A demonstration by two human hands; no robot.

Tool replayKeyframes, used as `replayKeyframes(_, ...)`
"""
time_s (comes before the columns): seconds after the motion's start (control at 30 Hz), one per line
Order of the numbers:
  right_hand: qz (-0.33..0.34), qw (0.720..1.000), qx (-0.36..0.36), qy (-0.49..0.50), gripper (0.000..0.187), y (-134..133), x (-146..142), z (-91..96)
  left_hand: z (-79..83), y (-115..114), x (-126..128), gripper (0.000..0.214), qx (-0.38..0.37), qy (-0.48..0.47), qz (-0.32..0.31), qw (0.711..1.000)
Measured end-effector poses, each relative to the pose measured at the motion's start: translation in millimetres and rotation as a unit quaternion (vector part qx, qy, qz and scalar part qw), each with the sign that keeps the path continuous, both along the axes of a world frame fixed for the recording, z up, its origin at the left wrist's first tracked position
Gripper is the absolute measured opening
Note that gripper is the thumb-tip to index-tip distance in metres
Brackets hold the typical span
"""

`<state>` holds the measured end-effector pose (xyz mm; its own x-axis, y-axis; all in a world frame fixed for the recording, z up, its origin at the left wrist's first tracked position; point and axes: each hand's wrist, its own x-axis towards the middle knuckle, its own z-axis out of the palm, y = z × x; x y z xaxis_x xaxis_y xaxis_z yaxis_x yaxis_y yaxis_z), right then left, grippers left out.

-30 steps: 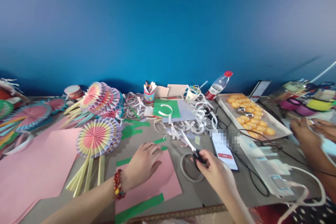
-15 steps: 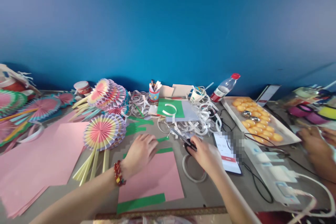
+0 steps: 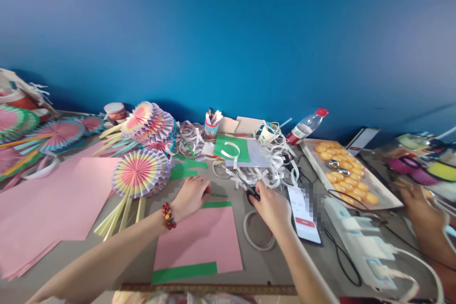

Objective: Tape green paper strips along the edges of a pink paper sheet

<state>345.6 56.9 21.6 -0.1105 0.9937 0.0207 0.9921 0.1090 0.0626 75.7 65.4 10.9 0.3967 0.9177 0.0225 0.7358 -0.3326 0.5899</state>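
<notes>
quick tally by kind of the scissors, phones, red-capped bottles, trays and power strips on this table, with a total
Scissors: 1
Phones: 2
Red-capped bottle: 1
Tray: 1
Power strip: 1
Total: 6

The person's left forearm (image 3: 114, 251) slants in from lower left, left hand (image 3: 191, 196) back uppermost, fingers (image 3: 204, 184) bent, right forearm (image 3: 302, 259) extends from lower right, right hand (image 3: 272, 205) curls in a grip, both hands apart.
</notes>
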Motion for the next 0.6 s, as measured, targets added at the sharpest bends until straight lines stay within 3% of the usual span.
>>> replayKeyframes(0.23,0.028,0.999,-0.017,0.034,0.006,0.8,-0.4,2.3,11.6,-13.3,-13.2,0.009,-0.081,-0.182,0.036,0.979)
replayKeyframes(0.47,0.088,0.982,-0.091,0.141,0.01,11.6,11.6,23.4,22.1,-35.3,-2.2,0.027,-0.223,-0.356,0.046,0.906)
replayKeyframes(0.53,0.104,0.953,-0.078,0.273,0.012,0.8,-2.2,26.4,22.9,-39.1,4.2,0.032,-0.248,-0.389,0.045,0.886)
replayKeyframes(0.6,0.132,0.86,-0.086,0.486,0.022,-15.3,-25.4,25.6,23.4,-41.2,10.5,0.035,-0.269,-0.416,0.043,0.868)
